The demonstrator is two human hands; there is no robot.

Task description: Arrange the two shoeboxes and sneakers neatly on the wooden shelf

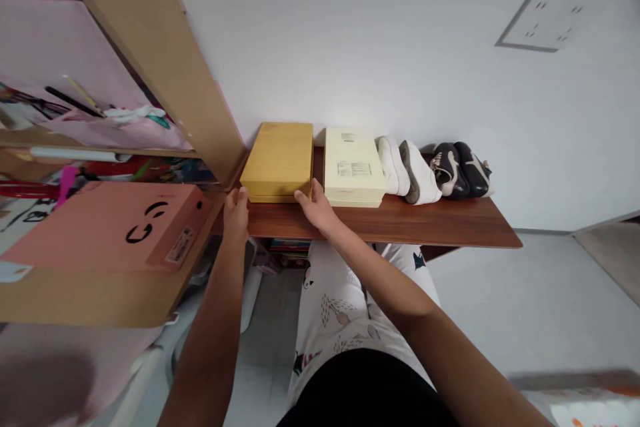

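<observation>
A yellow shoe box (278, 159) lies on a brown wooden shelf (450, 221) against the white wall. My left hand (235, 212) touches its near left corner with fingers curled on the edge. My right hand (315, 207) grips its near right corner, thumb up along the side, in the gap beside a cream shoe box (352, 165). Both hands hold the yellow box between them while it rests on the shelf.
Right of the cream box stand a pair of white shoes (407, 170) and a pair of dark shoes (460, 169). A pink box (107, 223) lies on a shelving unit (165, 53) at the left. A wall socket plate (547, 20) sits high right.
</observation>
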